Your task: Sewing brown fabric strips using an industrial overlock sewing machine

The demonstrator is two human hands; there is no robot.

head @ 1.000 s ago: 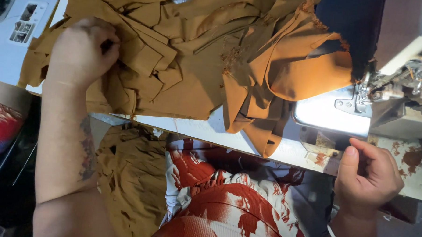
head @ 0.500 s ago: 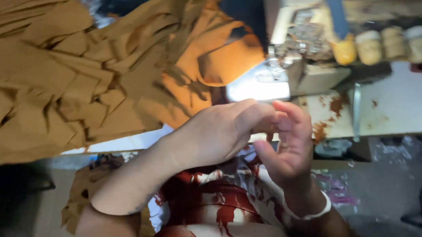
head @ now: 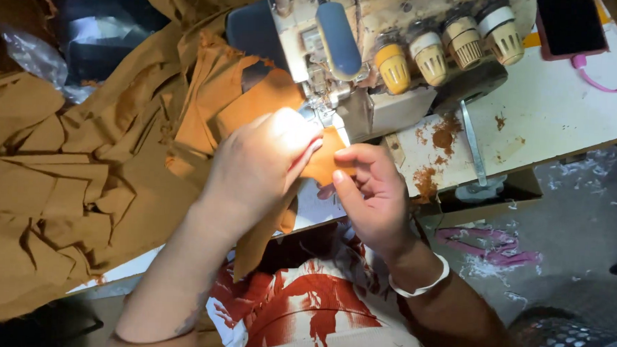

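My left hand [head: 257,168] lies on a small piece of brown-orange cloth [head: 322,160], pressing it down just in front of the foot of a worn sewing machine [head: 367,52]. My right hand [head: 369,193] pinches the right edge of the same piece between thumb and fingers. The machine's lamp lights both hands brightly. A white bangle sits on my right wrist. A big heap of cut brown cloth pieces [head: 82,186] covers the table to the left of my left arm.
Three thread cones [head: 450,45] stand on the machine's right side. A dark phone [head: 573,25] with a pink cable lies at the far right on the rust-stained white table [head: 563,114]. My lap wears red-and-white patterned cloth [head: 297,310].
My left hand left the cloth heap and came to the machine. Both hands have moved up to the foot and now hold one cloth piece. The view swung right.
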